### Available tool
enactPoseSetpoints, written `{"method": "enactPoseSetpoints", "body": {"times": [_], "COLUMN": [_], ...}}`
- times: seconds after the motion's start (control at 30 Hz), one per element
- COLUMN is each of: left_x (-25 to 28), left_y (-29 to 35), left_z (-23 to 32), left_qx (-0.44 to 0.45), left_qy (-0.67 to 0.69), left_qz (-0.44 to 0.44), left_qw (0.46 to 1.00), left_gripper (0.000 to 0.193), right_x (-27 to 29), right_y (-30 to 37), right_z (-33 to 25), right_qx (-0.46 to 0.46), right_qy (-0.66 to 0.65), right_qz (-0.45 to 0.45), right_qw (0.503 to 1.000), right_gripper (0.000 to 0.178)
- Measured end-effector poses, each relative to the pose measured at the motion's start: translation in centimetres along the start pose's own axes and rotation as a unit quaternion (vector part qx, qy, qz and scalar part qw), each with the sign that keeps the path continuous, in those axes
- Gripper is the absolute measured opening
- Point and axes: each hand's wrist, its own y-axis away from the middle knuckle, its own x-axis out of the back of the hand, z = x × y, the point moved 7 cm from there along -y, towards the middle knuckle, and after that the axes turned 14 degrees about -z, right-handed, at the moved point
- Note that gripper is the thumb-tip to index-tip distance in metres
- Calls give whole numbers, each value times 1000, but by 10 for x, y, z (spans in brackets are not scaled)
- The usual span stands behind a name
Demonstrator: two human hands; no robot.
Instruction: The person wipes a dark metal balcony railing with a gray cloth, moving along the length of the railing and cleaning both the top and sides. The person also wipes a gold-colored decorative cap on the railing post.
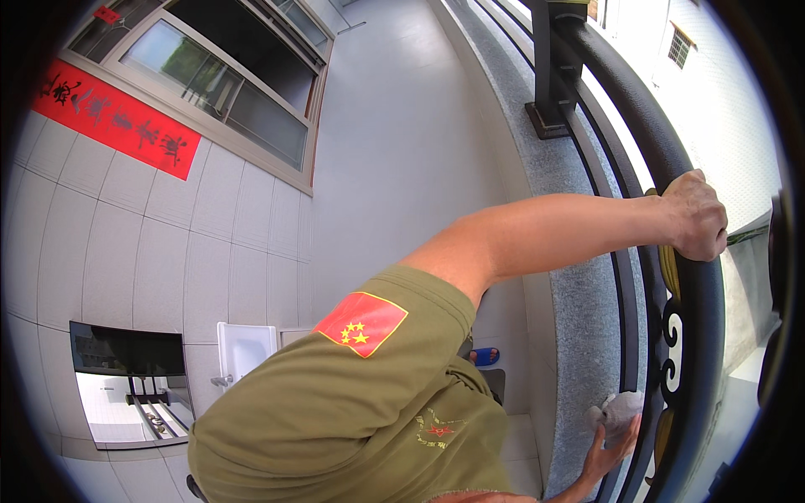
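My left arm stretches across to the black metal railing (650,126), and my left hand (696,216) is closed in a grip around its thick top rail. Lower down, my right hand (610,453) holds a crumpled light grey cloth (621,411) among the lower bars, just above the speckled grey stone ledge (587,327). The fingers of that hand are bent against the cloth, part of which bulges out past them. Gold-coloured ornaments (669,270) and black scrolls (671,335) sit between the rails.
A railing post (549,75) stands on the ledge farther along. Along the opposite tiled wall are a sliding window (218,92), a red paper banner (117,117), a mirror (130,407) and a white basin (247,348). A blue slipper (486,356) shows on the floor (402,126).
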Motion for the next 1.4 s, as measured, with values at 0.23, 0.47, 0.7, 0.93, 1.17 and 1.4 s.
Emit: {"method": "enactPoseSetpoints", "body": {"times": [0.23,0.47,0.7,0.93,1.17,1.4], "left_x": [2,2,-5,1,-28,26], "left_y": [3,4,1,4,-15,-10], "left_z": [-2,-3,-3,-3,-22,-72], "left_qx": [-15,-20,2,-14,-24,-143], "left_qy": [-6,-2,6,-15,-35,-14], "left_qz": [46,70,7,30,41,-83], "left_qw": [999,997,1000,999,998,986], "left_gripper": [34,33,35,35,44,56], "right_x": [-22,-40,-59,-80,-60,-38], "right_y": [-58,-95,-198,-278,-216,-124], "right_z": [14,-8,-142,-228,-150,-68], "right_qx": [-78,-52,-5,101,86,23], "right_qy": [32,34,35,-20,23,59], "right_qz": [-95,-85,-37,-30,3,5], "right_qw": [992,994,999,994,996,998], "right_gripper": [86,83,75,84,78,76]}}
